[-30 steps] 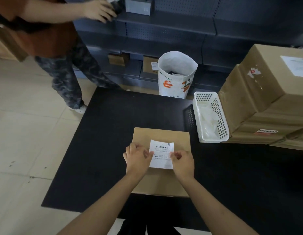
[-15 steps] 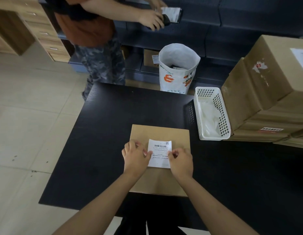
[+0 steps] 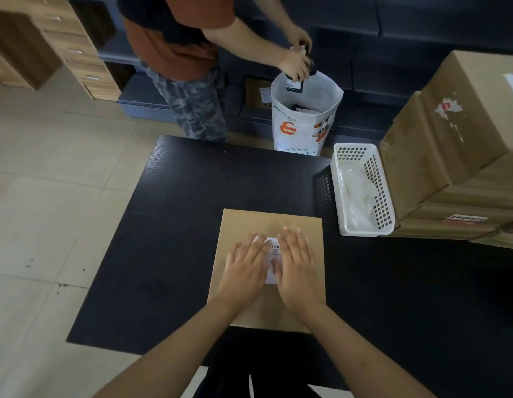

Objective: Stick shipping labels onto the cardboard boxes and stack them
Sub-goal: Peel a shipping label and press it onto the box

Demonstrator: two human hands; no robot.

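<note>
We press both flat hands, left (image 3: 243, 264) and right (image 3: 297, 265), fingers straight and gripping nothing, on the label (image 3: 274, 248) atop the box (image 3: 249, 222) on the surface (image 3: 177, 225); stiff, likely light, best lifted by its side edges.

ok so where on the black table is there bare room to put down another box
The widest bare stretch of the black table lies left of the cardboard box, out to the table's left edge. More lies behind the box, and to its right in front of the white basket. The far right is crowded: basket against the stacked cardboard boxes.
</note>
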